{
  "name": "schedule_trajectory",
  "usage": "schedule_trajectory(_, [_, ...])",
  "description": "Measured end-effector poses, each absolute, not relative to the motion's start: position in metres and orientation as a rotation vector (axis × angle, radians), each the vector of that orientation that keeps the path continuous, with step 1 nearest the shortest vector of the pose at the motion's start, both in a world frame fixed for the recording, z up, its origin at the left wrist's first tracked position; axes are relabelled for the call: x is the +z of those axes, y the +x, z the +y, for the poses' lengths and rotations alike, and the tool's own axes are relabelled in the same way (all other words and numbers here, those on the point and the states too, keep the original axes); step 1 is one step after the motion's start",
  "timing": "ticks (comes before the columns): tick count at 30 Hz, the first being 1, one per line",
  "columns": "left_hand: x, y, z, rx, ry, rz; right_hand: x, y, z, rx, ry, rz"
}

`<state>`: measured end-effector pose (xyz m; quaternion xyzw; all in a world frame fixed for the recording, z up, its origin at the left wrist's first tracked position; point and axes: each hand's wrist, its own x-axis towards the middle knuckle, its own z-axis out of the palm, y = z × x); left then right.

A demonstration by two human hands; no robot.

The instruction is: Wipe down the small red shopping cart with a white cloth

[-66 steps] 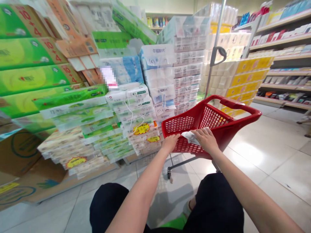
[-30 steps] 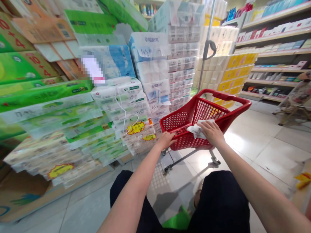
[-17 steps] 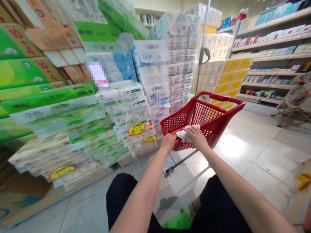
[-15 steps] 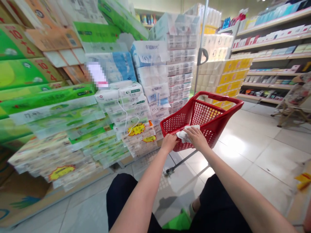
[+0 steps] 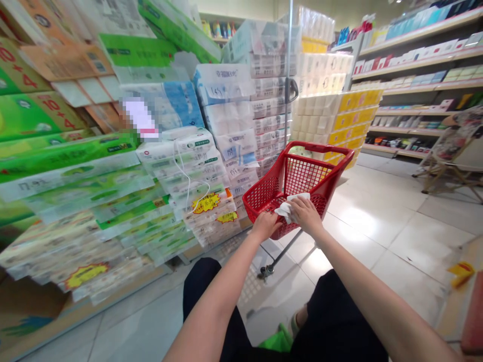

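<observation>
A red plastic shopping basket [image 5: 320, 151] on a wheeled frame stands on the tiled floor in front of me. My left hand [image 5: 265, 224] is closed over its near rim. My right hand [image 5: 306, 215] presses a crumpled white cloth [image 5: 286, 209] against the same rim, just right of the left hand, with its fingers curled over the cloth. A metal pull handle [image 5: 288, 85] rises upright behind the basket. My dark trouser legs show at the bottom of the view.
Stacks of packaged tissue and toilet paper [image 5: 177, 166] fill the left side, down to the floor. Yellow packs [image 5: 350, 115] are piled behind the basket. Shelves of goods [image 5: 418, 75] run along the right wall, with a chair [image 5: 449, 156] in front. Something yellow [image 5: 460, 269] lies on the floor.
The basket has turned and shifted a little to the left, its handle moving left with it. My right hand with the cloth slid back along the rim toward the left hand.
</observation>
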<state>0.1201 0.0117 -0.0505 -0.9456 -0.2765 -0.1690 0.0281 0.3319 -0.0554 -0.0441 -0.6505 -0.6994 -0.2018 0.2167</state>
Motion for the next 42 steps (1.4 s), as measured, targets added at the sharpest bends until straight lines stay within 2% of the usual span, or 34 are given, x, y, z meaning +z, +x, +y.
schedule_trajectory(4, [-0.041, 0.101, 0.029, -0.465, -3.101, -0.608, -0.040, 0.351, -0.053, -0.560, -1.752, -1.971])
schedule_trajectory(9, [-0.046, 0.092, 0.039, -0.394, -2.936, -0.899, -0.040, 0.345, -0.051, -0.569, -1.826, -1.906])
schedule_trajectory(16, [-0.054, 0.105, 0.039, -0.355, -2.905, -0.941, -0.045, 0.295, -0.071, -0.527, -1.637, -2.119])
schedule_trajectory(24, [-0.054, 0.112, 0.032, -0.426, -2.924, -0.960, -0.036, 0.368, -0.061, -0.569, -1.806, -1.965])
schedule_trajectory(33, [-0.054, 0.116, 0.025, -0.396, -2.891, -0.982, -0.040, 0.298, -0.079, -0.522, -1.649, -2.085])
schedule_trajectory(42, [-0.050, 0.119, 0.017, -0.402, -2.884, -0.949, -0.037, 0.368, -0.070, -0.599, -1.805, -1.940])
